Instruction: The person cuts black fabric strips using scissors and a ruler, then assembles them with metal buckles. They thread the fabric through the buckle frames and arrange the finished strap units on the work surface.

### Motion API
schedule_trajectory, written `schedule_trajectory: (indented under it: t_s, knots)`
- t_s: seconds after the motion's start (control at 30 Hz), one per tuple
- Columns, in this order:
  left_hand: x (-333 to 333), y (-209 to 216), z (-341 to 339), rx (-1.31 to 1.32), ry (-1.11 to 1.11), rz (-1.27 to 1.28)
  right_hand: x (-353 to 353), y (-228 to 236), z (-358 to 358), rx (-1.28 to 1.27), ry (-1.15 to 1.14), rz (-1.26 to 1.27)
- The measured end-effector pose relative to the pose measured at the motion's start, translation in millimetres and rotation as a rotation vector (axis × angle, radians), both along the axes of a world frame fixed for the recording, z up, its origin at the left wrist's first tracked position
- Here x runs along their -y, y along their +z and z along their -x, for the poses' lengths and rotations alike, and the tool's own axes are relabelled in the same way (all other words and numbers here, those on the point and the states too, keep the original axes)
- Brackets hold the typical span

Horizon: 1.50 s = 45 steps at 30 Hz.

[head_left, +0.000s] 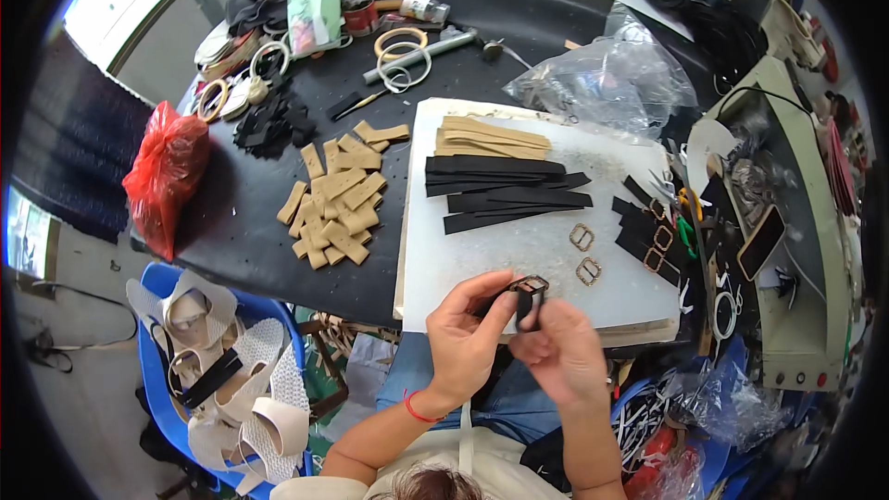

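My left hand [463, 338] pinches a black strap [525, 307] near the front edge of the white board [440, 264]. A small square buckle [531, 283] sits at the top of that strap. My right hand [563, 352], slightly blurred, closes on the same strap from the right. Just beyond lie two loose buckles, one farther [582, 237] and one nearer [588, 271]. Flat black strips [505, 183] and beige strips [491, 137] are stacked at the board's far side. To the right, several black straps [639, 236] lie with buckles on them.
A pile of short beige pieces [338, 204] lies left of the board, with a red plastic bag [167, 176] beyond. A blue basket [296, 343] of shoe uppers stands lower left. Scissors [683, 208] and a grey-green metal tray [801, 315] are at the right.
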<state>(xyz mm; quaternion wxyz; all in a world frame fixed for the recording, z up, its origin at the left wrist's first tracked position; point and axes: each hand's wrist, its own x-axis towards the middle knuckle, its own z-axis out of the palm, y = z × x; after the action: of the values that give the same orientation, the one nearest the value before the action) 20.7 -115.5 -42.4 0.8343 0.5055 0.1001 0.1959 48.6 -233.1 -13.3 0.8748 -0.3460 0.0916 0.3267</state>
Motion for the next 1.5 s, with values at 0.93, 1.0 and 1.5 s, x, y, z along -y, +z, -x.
schedule_trajectory:
  t_s: [0.93, 1.0, 1.5]
  knots:
    - [-49.1, 29.1, 6.5, -0.303, -0.555, 0.109, 22.8, -7.1, 1.0, 0.865, -0.434, 0.822]
    - [-52.2, 29.5, 4.6, -0.327, -0.598, 0.121, 25.6, 16.5, -2.3, 1.240, -0.194, 1.054]
    - [-53.3, 33.0, -2.4, -0.448, -0.730, 0.020, 44.4, -2.0, -11.5, 1.467, 0.085, 1.200]
